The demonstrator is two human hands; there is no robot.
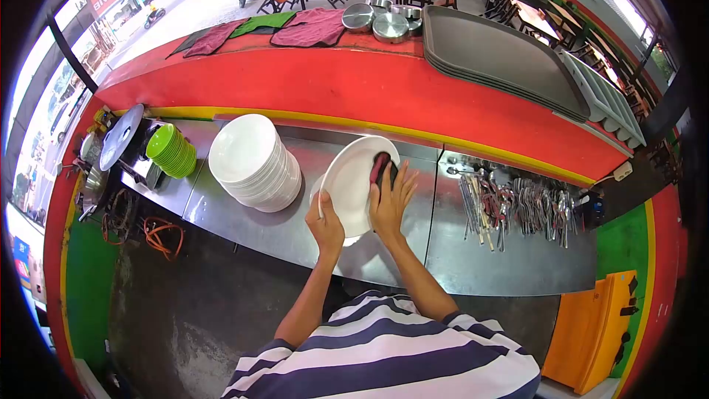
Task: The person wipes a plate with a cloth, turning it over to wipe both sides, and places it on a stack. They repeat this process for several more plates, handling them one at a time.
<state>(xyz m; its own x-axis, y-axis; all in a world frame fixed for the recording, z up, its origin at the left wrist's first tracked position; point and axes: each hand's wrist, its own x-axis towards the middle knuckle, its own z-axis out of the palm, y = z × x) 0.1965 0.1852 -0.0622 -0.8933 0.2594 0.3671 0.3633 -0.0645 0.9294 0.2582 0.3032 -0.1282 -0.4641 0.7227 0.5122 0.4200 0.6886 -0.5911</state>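
Note:
A white plate (348,181), deep like a shallow bowl, is held up on a tilt above the steel counter. My left hand (326,223) grips its lower left rim, the thumb on the near side and the other fingers mostly hidden. On the right side of the plate, my right hand (391,203) presses a dark red and black cloth (380,168) against the inner face, its fingers stretched over the cloth. A tall stack of white plates (255,166) stands to the left of my hands. Many spoons and forks (517,207) lie in a spread heap on the right.
The steel counter (384,262) runs below a red ledge (295,74). Green bowls (171,151) are stacked at the left. On the ledge lie folded cloths (310,28), metal pots (390,26), grey trays (502,59) and a divided cutlery holder (604,96). An orange cabinet (588,332) stands lower right.

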